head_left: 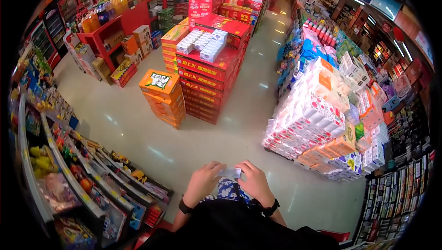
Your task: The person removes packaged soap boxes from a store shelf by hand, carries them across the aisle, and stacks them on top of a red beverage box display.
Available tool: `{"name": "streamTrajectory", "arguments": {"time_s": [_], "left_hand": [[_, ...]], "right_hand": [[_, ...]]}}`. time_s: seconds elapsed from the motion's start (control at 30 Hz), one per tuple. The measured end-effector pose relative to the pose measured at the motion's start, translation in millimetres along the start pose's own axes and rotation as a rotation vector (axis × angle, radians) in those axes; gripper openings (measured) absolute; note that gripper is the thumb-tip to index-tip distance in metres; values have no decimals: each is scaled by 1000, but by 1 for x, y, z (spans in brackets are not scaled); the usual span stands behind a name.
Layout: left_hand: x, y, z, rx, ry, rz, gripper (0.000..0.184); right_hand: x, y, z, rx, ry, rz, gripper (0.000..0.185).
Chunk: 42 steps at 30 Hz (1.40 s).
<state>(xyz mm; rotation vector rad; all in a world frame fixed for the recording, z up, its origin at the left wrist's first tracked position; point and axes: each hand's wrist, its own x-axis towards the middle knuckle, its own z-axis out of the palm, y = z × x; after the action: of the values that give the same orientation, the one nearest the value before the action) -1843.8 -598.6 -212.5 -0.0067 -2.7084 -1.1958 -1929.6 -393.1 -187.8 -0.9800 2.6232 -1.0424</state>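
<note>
Low in the head view, in front of my body, a small pale rectangular card (pixel 233 172) is held between my two hands. My left hand (pixel 203 182) has its fingers closed at the card's left end. At the other end my right hand (pixel 254 183) pinches it between thumb and fingers. The card looks whitish with faint bluish marks, too small to read. Dark bands circle both wrists. Just below the card, blue-and-white patterned cloth (pixel 228 188) shows between the hands.
Ahead stands a stack of red drink cartons (pixel 202 82) with white packs (pixel 202 44) on top. Orange cartons (pixel 161 91) are piled beside it. Wrapped tissue packs (pixel 308 116) form a heap at right. Toy shelves (pixel 87 181) curve along the left; the tiled floor (pixel 230 139) lies between.
</note>
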Motion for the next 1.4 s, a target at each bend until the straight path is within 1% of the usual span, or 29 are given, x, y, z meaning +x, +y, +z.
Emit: {"name": "streamTrajectory", "arguments": {"time_s": [0.07, 0.1, 0.27, 0.37, 0.47, 0.57, 0.67, 0.7, 0.8, 0.83, 0.93, 1.03, 1.07, 1.1, 1.2, 1.27, 1.4], "left_hand": [[29, -13, -5, -1, -8, 27, 43], [43, -20, -7, -17, -24, 7, 43], [115, -52, -13, -72, -31, -137, 48], [165, -60, -26, -18, -53, -221, 52], [215, -75, -29, -61, 33, -335, 50], [263, -102, -26, 16, 15, -365, 47], [310, -115, -27, 61, 62, -334, 41], [325, -114, -32, 97, 46, -347, 41], [362, -125, -34, 149, 97, -332, 42], [374, -128, -37, 59, 95, -380, 45], [406, -144, -43, 39, 127, -387, 47], [436, -164, -53, 34, 157, -382, 47], [448, -170, -57, 35, 160, -378, 46], [460, -172, -65, -69, 138, -432, 47], [493, -203, -74, -116, 167, -347, 49], [516, -221, -88, -83, 170, -311, 49], [565, -259, -119, -131, 110, -308, 47]], "right_hand": [[26, 12, -3, 52, 7, -11, 39], [39, 19, -2, 80, 3, -1, 39], [114, 65, 13, 144, -25, 2, 41], [167, 75, 3, 150, -54, 29, 39], [225, 85, -6, 213, -17, 41, 36], [280, 105, -19, 293, 10, 22, 35], [330, 126, -24, 306, 25, -15, 36], [345, 128, -28, 284, 12, -5, 36], [383, 138, -26, 333, 44, 13, 35], [395, 139, -26, 352, 51, 18, 36], [429, 147, -21, 394, 94, 32, 39], [464, 153, -7, 427, 192, 39, 41], [476, 152, -4, 395, 225, 34, 42], [489, 153, -1, 360, 257, 33, 43], [529, 150, 8, 328, 295, 87, 46], [557, 149, 19, 337, 310, 128, 46], [612, 141, 33, 380, 360, 143, 48]]}}
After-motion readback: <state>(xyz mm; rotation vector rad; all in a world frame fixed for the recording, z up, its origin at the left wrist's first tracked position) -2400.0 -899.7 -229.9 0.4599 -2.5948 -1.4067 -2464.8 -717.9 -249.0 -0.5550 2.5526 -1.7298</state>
